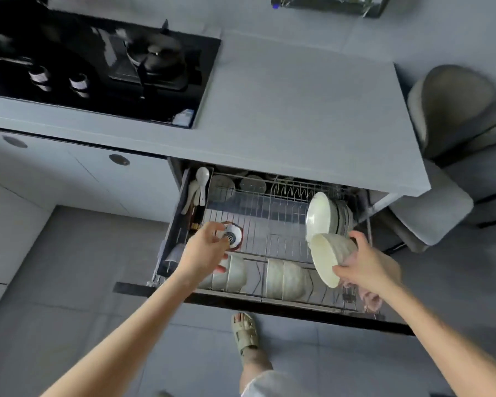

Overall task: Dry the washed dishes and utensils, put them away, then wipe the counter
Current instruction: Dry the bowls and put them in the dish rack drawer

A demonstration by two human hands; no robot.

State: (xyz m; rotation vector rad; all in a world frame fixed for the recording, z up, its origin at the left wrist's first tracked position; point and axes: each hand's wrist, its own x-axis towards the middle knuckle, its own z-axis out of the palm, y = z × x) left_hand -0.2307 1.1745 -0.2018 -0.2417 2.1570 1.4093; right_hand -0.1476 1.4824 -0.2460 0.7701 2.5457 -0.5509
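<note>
Two hands above the rack (269,222): right hand (367,267) grips cream bowl (327,259), left hand (204,253) pinches patterned cup (234,236).

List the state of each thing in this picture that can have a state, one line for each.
drawer: pulled out, open
left hand: holds the small bowl over the rack
right hand: grips the cream bowl, tipped on its side
plates: standing on edge in the rack
stacked bowls: nested, lying on their sides
spoons: lying in the left side compartment
stove: no flame visible
cupboard door: shut
</note>
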